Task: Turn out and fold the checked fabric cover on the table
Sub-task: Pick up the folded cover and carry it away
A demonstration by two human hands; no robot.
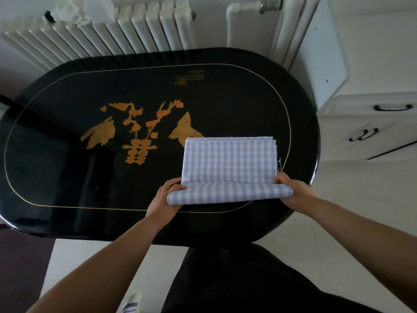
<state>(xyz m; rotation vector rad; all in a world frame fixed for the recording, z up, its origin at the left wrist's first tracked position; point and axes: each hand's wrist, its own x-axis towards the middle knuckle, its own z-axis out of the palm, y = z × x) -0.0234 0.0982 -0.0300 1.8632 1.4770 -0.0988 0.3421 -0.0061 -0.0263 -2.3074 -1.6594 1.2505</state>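
Blue-and-white checked fabric cover lies folded on the black lacquered oval table. The left hand and right hand each grip an end of the raised near fold. For a square result, both ends should travel level to the far edge.

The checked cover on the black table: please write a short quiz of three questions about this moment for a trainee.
1. True or false: only one hand grips the checked cover.
2. Which part is being turned over? A) far edge B) near edge C) none
3. What stands behind the table, by the wall?

Key:
1. False; the left hand and the right hand each grip an end.
2. B
3. A white radiator.
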